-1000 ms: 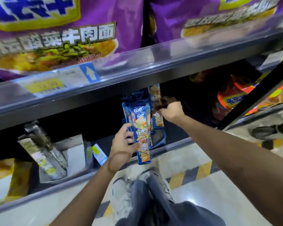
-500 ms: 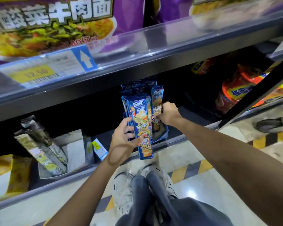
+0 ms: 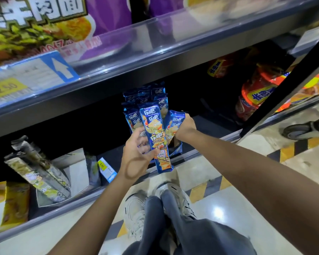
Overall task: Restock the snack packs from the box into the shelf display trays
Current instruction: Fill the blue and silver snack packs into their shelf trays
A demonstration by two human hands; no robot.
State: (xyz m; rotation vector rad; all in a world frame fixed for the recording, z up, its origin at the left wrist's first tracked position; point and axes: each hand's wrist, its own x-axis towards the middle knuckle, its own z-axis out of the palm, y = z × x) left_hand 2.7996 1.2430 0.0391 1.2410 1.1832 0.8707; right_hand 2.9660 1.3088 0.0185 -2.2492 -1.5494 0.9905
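Several long blue snack packs (image 3: 156, 137) stand upright in a blue display tray (image 3: 177, 150) on the bottom shelf, at the centre of the head view. My left hand (image 3: 136, 155) grips the front pack near its lower half. Another blue pack (image 3: 173, 124), leaning out to the right of the row, is held by my right hand (image 3: 187, 126), which curls around its far side. More blue packs stand behind in the dark of the shelf. No supply box is in view.
The upper shelf rail (image 3: 155, 57) overhangs the hands, with purple noodle bags above it. A grey tray of silver-yellow packs (image 3: 37, 172) sits at lower left. Red-orange noodle bags (image 3: 254, 100) lie at right. A black post (image 3: 284, 80) and a cart wheel (image 3: 298, 129) stand right.
My right hand has drawn back from deep in the shelf to the row's right side and now holds a tilted blue pack. My left hand has stayed on the front pack.
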